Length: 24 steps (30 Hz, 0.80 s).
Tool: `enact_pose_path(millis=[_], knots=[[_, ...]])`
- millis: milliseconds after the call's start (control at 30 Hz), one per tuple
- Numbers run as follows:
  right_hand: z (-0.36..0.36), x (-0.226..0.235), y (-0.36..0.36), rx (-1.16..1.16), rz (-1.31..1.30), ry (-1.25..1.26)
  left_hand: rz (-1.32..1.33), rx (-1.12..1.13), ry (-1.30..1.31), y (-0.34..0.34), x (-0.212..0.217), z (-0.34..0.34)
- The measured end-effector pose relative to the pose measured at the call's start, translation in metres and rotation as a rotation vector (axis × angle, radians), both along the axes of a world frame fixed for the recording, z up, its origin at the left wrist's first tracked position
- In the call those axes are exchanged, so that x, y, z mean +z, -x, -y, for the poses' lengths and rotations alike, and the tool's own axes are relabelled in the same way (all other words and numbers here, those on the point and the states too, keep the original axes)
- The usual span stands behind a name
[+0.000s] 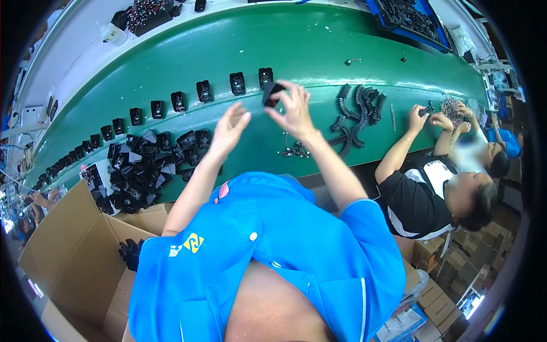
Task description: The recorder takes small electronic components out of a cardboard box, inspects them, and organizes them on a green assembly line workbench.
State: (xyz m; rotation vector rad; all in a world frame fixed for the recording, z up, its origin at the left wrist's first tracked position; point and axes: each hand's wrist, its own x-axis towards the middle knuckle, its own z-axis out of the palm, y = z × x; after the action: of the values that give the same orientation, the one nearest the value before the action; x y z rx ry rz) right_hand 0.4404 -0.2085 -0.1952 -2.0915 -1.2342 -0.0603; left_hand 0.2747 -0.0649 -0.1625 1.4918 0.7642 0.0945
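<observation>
My right hand [295, 109] grips a small black plastic housing [271, 96] between thumb and fingers, raised over the green work surface [319, 62]. To its left, my left hand [229, 130] is in the air with fingers apart and nothing visible in it. Just beyond the held piece stands another black housing [265, 76], the end one of a long row that curves away to the left. A pile of loose black housings [139, 165] lies left of my left hand. Small wired parts [293, 149] rest near my right forearm.
Curved chains of black parts [360, 114] and a thin pen-like tool [392, 117] lie to the right. Co-workers sit there, one hand [419, 118] holding a dark piece. A blue tray [419, 40] stands at the far right. An open cardboard box [65, 242] is at lower left.
</observation>
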Motion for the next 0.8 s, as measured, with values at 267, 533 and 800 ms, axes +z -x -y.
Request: enact_pose_path(millis=[267, 533, 800], knots=[[0.015, -0.063, -0.146, 0.002, 0.244, 0.402, -0.244, -0.203, -0.885, 0.085, -0.075, -0.089], [0.006, -0.077, -0.161, 0.136, 0.23, 0.473, -0.476, -0.356, -0.977, 0.089, -0.083, -0.095], [0.019, -0.068, -0.182, 0.129, 0.083, 0.305, -0.575, -0.307, -0.994, 0.054, -0.076, -0.094]])
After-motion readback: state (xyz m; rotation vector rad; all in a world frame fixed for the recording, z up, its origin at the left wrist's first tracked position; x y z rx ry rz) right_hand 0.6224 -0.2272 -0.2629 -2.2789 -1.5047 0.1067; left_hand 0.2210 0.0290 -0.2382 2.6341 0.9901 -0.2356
